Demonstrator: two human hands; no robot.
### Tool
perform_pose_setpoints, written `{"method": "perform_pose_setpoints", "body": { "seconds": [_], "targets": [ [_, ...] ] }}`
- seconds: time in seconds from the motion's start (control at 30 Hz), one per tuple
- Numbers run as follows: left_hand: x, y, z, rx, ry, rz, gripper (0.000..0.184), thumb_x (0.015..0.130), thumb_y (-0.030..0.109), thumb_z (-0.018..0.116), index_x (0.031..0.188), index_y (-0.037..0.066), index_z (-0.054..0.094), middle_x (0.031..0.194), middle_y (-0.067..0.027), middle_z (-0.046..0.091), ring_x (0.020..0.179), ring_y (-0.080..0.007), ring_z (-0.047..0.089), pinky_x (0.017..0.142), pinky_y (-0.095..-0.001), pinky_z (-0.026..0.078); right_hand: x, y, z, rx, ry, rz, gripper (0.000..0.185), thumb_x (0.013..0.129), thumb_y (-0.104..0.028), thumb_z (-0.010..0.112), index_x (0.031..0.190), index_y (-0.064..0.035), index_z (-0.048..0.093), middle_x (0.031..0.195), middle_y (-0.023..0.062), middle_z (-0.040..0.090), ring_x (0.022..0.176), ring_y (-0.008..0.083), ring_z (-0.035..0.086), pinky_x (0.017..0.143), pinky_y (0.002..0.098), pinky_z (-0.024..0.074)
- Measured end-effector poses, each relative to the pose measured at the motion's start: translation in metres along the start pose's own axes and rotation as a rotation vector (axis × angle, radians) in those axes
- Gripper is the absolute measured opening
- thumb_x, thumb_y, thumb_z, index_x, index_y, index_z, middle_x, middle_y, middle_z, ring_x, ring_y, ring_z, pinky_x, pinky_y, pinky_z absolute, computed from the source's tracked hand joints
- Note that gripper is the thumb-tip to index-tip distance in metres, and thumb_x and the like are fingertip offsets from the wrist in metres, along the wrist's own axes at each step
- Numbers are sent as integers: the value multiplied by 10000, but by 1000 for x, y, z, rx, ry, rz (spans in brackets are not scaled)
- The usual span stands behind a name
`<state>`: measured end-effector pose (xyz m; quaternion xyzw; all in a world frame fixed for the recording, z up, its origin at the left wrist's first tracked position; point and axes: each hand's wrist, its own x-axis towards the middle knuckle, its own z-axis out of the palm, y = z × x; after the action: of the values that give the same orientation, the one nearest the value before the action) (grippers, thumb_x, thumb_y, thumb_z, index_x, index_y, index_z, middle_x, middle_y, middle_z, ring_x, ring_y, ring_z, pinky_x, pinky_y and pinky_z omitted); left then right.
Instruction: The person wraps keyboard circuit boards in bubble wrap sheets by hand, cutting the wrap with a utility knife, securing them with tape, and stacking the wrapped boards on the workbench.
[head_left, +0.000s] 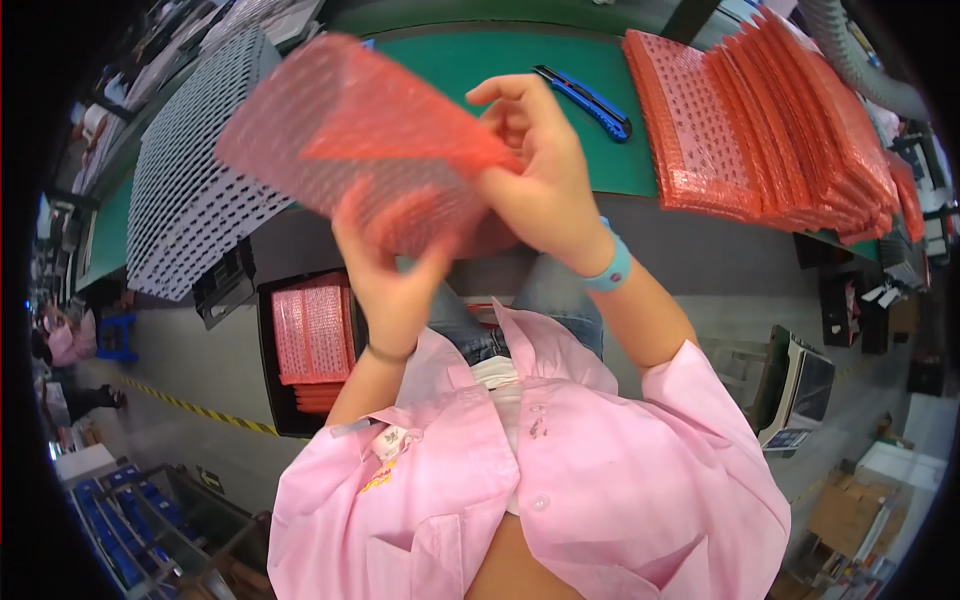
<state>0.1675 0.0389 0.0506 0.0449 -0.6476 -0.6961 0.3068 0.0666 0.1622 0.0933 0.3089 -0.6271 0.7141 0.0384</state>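
Note:
A translucent red bubble-wrap bag (290,130) is held up in front of me above the edge of the green bench, blurred by motion. My right hand (545,165) pinches its gathered right end between thumb and fingers. At the bag's lower edge, my left hand (390,275) curves around the film. Some of its fingers show reddish through the plastic, so I cannot tell whether they lie inside or behind it. A blue utility knife (588,104) lies on the green mat (440,60), just beyond my right hand.
Red bubble-wrap bags (770,130) are stacked at the right of the bench. Grey perforated sheets or trays (195,160) stand at the left. Below them, a black bin (268,400) holds more red bubble-wrap packs (312,325). A grey hose (865,60) hangs at upper right.

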Motion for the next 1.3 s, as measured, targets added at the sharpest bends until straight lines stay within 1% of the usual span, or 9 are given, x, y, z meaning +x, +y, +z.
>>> {"method": "perform_pose_setpoints", "body": {
  "seconds": [0.33, 0.53, 0.67, 1.0, 1.07, 1.1, 1.17, 1.27, 1.3],
  "targets": [
    [17, -20, -1, 209, 29, 220, 111, 827, 35, 728, 934, 32, 698, 787, -44, 683, 634, -125, 555, 620, -210, 446, 19, 8, -47, -599, 110, -186, 383, 768, -36, 702, 1130, -52, 579, 888, 47, 614, 800, 132, 562, 721, 247, 444],
    [30, -3, -5, 60, -79, 124, 62, 905, 14, 633, 964, 31, 628, 911, -90, 689, 771, -165, 632, 670, -254, 519, 24, 6, -54, -651, -103, -59, 319, 782, -41, 704, 1087, -50, 611, 972, 47, 660, 877, 134, 605, 783, 265, 474],
    [61, 0, -29, -470, -235, -129, 94, 970, 70, 592, 1060, 71, 568, 990, -128, 678, 885, -242, 671, 686, -350, 581, 28, -15, -54, 246, -152, 209, 229, 749, -52, 723, 965, -21, 654, 922, 54, 675, 806, 179, 600, 751, 266, 491],
    [66, 90, -84, -481, -232, 196, 154, 973, 74, 573, 1125, 75, 544, 959, -137, 668, 864, -231, 675, 656, -291, 554, 6, 80, -42, -197, -687, 51, 269, 763, -17, 693, 1032, -30, 676, 965, 67, 717, 777, 235, 624, 767, 325, 513],
    [48, 97, -124, -365, -98, 364, 237, 991, 117, 548, 1216, 42, 554, 1084, -127, 665, 936, -210, 660, 787, -280, 529, 2, 81, -28, -266, -771, -17, 240, 769, -15, 662, 1006, -47, 684, 963, 64, 711, 785, 264, 632, 753, 341, 513],
    [32, 96, -146, -371, 277, 368, 365, 1011, 166, 515, 1338, 3, 522, 1249, -124, 627, 1050, -211, 635, 936, -303, 477, -1, 83, -19, -262, -771, -23, 240, 769, -15, 662, 1006, -47, 684, 963, 64, 711, 785, 264, 632, 753, 341, 513],
    [-1, 116, -193, -413, 181, 282, 372, 1023, 210, 510, 1349, 39, 561, 1334, -119, 600, 1220, -227, 568, 1059, -388, 423, -9, 93, 0, -376, -781, -33, 194, 780, -28, 662, 974, -29, 680, 1049, 59, 682, 886, 261, 623, 810, 339, 492],
    [-53, 136, -255, -471, 148, 315, 390, 1034, 211, 476, 1361, 9, 543, 1310, -170, 604, 1167, -266, 593, 1034, -403, 440, -18, 120, 25, -395, -753, -168, 180, 797, -72, 652, 975, -60, 681, 1020, 55, 671, 899, 262, 617, 819, 353, 485],
    [-69, 135, -277, 85, 567, 462, 397, 1036, 202, 460, 1372, 1, 524, 1287, -186, 610, 1127, -269, 605, 998, -403, 458, -22, 128, 34, -403, -735, -235, 174, 806, -93, 647, 975, -75, 681, 1006, 52, 665, 905, 262, 614, 824, 359, 481]
  ]
}}
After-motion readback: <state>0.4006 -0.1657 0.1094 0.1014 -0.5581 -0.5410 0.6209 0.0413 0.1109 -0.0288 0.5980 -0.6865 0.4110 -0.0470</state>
